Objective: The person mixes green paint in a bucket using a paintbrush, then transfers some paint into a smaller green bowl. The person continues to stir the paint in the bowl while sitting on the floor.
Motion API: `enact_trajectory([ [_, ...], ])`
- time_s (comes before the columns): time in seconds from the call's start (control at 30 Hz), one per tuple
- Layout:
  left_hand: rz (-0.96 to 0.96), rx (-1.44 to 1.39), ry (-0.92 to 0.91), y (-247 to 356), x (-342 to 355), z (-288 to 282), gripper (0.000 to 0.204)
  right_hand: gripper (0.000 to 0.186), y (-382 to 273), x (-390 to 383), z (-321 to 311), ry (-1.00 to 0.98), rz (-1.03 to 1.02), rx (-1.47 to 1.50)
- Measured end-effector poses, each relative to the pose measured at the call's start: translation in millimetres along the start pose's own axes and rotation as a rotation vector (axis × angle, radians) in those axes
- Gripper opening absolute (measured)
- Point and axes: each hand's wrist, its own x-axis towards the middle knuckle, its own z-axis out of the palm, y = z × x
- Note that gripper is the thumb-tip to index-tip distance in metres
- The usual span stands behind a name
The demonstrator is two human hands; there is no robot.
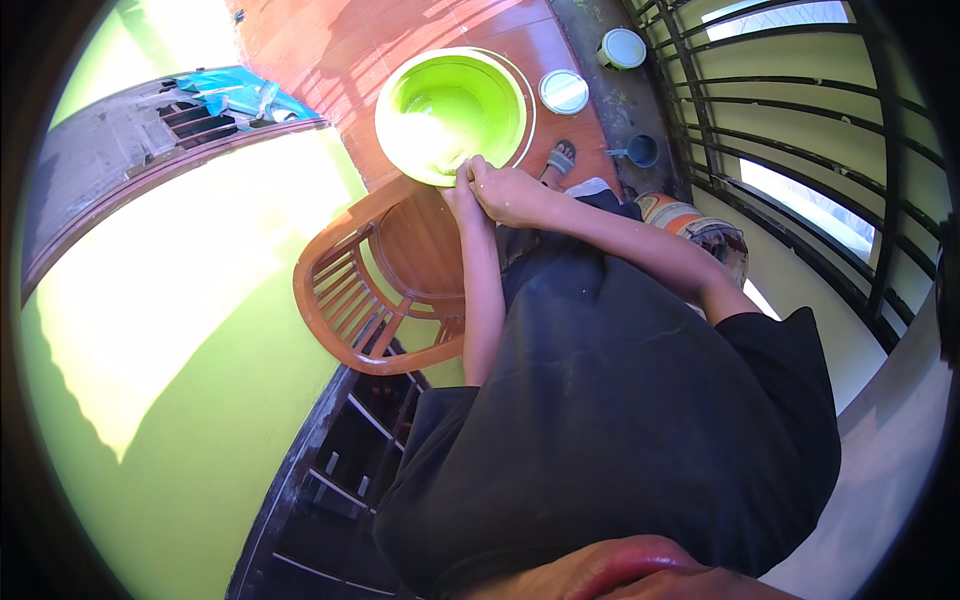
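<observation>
One lime-green basin (450, 105) sits on the red tiled floor (340, 50), just beyond the seat of one brown plastic chair (370, 290). Both hands meet at the basin's near rim: the left hand (462, 195) and the right hand (505, 190) touch each other, fingers curled tight at the edge. They seem to pinch the rim or something small against it, but which of the two is too small to tell. The basin's inside looks wet and glossy.

Two round white lids or lidded tubs stand past the basin: one white lid (564, 91) beside its rim, one pale tub (622, 47) farther off by the barred window (800, 150). One dark cup (641, 150) rests near one sandalled foot (560, 160). One orange-banded bucket (690, 225) stands under the right forearm. One blue sheet (240, 95) lies crumpled at the wall on the left.
</observation>
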Motion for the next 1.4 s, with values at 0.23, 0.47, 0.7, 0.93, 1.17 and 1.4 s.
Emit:
enact_trajectory([
  [0.23,-0.098,0.157,-0.01,26,33,31,0.034,0.037,0,11,-42,0.113,0.069,0.181],
  [0.47,0.057,-0.033,-0.129,62,103,110,0.043,0.033,26,8,-117,0.493,0.022,0.23],
  [0.7,0.03,0.112,-0.35,114,231,193,0.05,0.027,140,15,-169,0.845,0.588,0.381],
  [0.93,-0.065,0.345,-0.558,172,366,284,0.052,0.027,186,61,-162,1.339,1.055,0.672],
  [1.17,-0.098,0.641,-0.717,178,470,372,0.035,0.029,181,144,-127,1.354,1.266,0.799],
  [1.4,-0.265,0.867,-0.979,117,513,450,0.042,0.022,346,177,-81,1.418,0.98,0.888],
])
